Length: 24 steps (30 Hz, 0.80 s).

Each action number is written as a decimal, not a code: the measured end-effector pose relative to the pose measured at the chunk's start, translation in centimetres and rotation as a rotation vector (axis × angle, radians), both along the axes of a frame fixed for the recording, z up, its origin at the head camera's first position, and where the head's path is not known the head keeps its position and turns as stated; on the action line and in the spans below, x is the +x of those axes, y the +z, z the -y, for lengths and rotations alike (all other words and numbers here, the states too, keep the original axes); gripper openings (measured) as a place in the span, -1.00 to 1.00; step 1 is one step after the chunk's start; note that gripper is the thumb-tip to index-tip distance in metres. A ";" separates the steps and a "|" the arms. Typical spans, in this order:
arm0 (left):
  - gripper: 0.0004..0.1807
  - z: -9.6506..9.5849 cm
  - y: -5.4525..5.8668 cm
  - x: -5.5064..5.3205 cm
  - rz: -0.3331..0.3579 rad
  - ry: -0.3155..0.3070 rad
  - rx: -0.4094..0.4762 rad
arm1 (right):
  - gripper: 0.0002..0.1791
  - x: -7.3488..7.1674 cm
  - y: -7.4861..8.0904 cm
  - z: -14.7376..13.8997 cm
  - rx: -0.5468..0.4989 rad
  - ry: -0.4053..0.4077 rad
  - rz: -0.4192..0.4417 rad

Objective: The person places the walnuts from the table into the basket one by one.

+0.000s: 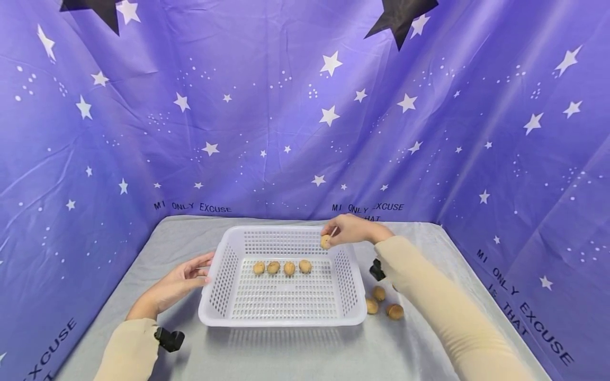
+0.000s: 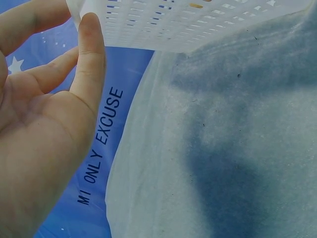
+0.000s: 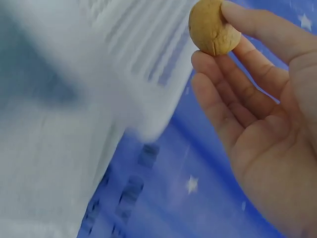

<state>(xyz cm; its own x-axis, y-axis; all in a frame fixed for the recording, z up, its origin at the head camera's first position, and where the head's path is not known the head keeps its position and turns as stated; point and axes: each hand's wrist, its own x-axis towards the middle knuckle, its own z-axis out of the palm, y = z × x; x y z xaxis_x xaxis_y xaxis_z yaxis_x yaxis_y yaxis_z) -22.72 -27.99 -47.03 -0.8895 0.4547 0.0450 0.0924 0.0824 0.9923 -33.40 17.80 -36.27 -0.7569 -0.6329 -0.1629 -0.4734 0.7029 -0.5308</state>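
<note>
A white plastic basket (image 1: 286, 321) with perforated walls stands on the grey cloth. Inside, a row of several walnuts (image 1: 289, 268) lies across its floor. My right hand (image 1: 352, 230) is over the basket's far right corner and pinches a walnut (image 3: 213, 27) between thumb and fingertips, above the floor of the basket. At the left rim, my left hand (image 1: 178, 280) touches the basket from outside. In the left wrist view its fingers (image 2: 89, 59) are fairly straight against the rim.
Several more walnuts (image 1: 378, 293) lie on the cloth to the right of the basket, near the right sleeve (image 1: 443, 307). A grey cloth (image 1: 276, 360) covers the table. Purple star-printed curtains (image 1: 267, 132) enclose the back and sides.
</note>
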 end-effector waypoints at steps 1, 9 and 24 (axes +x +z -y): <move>-0.21 0.0 0.0 0.0 0.001 0.000 -0.001 | -0.58 0.0 -0.2 0.9 0.000 0.013 0.004; -0.22 -0.2 0.1 -0.2 -0.009 -0.005 -0.005 | -0.61 0.9 -2.6 7.5 -0.027 0.138 0.017; -0.20 -0.3 0.5 0.1 0.000 0.017 -0.047 | -0.65 2.6 -8.2 15.5 -0.069 0.209 0.071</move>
